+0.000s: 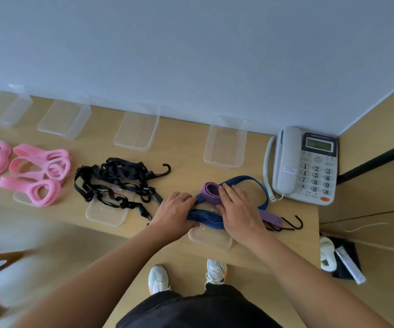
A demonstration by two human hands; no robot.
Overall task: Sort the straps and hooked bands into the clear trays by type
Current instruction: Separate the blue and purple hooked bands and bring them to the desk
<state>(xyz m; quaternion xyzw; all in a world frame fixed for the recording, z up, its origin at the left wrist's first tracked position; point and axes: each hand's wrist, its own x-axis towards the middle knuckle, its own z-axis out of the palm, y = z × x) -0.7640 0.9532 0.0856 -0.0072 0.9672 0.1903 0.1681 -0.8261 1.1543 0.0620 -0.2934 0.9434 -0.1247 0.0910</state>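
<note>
**Both hands on the blue band at the table's front edge**

Across the view, a wooden table (186, 159) set against a pale wall (191, 43). At its right end, a grey desk phone (304, 164), just beside the far loop of the blue band (245, 182).

Along the wall, a back row of four clear trays (138, 130), all empty and well apart. Nearer the front, three more, each partly covered:

- left tray (19, 197), under pink straps (39, 171) heaped in two piles, too overlapped to count;
- middle tray (106, 216), under a tangle of black straps (115, 183), one black hook (166, 168) poking out;
- right tray (210, 240), under the blue band, with a purple strap (211, 192) coiled on top and two end hooks (295, 223) trailing off to the right.

Left hand (174, 214): fingers curled round the blue band, gripping it. Right hand (236, 209): fingers nearly straight, pressing down on the purple coil and the band beneath.
</note>
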